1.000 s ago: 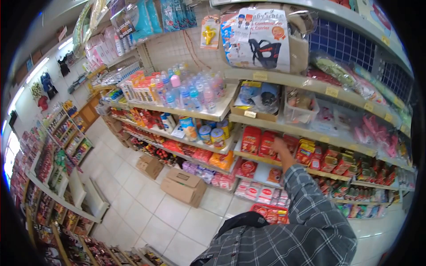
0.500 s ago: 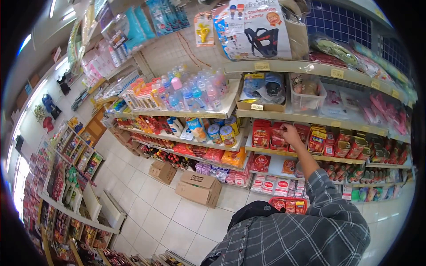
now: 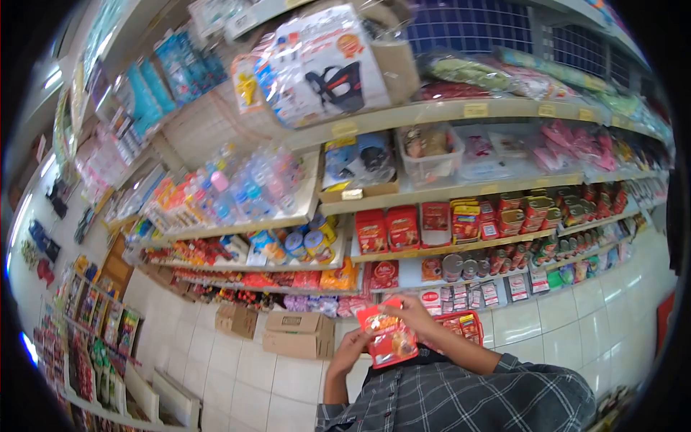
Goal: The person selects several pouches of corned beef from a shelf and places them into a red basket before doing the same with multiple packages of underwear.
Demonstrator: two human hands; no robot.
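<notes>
Left hand (image 3: 349, 353) pinching pouch (image 3: 394, 344) at left edge, right hand (image 3: 416, 318) gripping it near top right corner. Pouch is off the shelf (image 3: 461, 245), before the torso. More pouches (image 3: 402, 229) at shelf's left end, front edge.

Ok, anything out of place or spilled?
Slightly: a large cardboard box and a smaller cardboard box sit on the aisle floor, off the shelves. No visible spill; held red packet shows no obvious damage.
</notes>
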